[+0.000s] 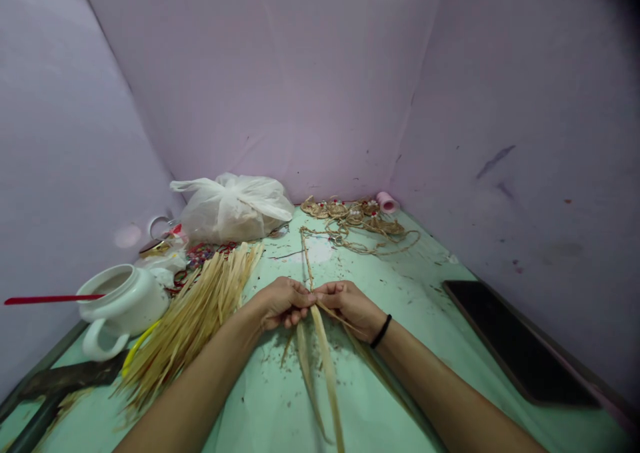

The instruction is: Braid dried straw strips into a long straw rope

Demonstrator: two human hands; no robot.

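A thin twisted cord of plant fibre (307, 256) runs away from me over the green tabletop. At its near end my left hand (286, 303) pinches the fibre strands between thumb and forefinger. Right beside it, almost touching, my right hand (347, 305) pinches the same strands; a dark band circles that wrist. Loose flat strips of dry fibre (327, 373) hang from between the hands toward me. To the left of my left hand lies a bundle of straw-coloured fibre strips (193, 326), partly behind my left forearm.
A white mug-like pot (120, 300) with a red stick stands left, near a dark-bladed tool (75, 376). A tied white plastic bag (233, 210), woven pieces with red beads (350, 213) and a pink spool (387, 202) sit at the back. A black flat slab (515, 340) lies right.
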